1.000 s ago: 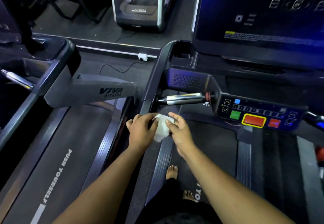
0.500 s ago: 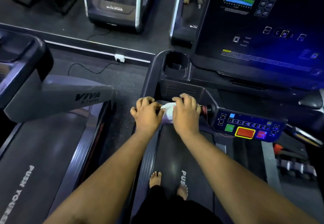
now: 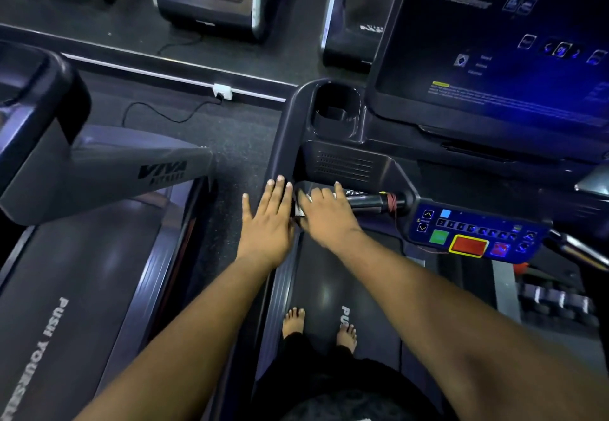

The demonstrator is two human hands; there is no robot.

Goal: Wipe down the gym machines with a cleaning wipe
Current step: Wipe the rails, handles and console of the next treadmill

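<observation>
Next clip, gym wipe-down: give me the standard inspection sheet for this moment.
Surface: treadmill belt, dark, person standing barefoot on it.
Job's things: white wipe, mostly hidden under the right hand, on the chrome handlebar.
Clutter: nothing seen; cup holder looks empty.
Grippers: left hand flat, fingers straight, on the side rail; right hand pressing the wipe onto the bar.
Cables: red cord wound on the handlebar; black floor cable running to a white wall socket.
Surroundings: neighbouring treadmill; lit console screen.
</observation>
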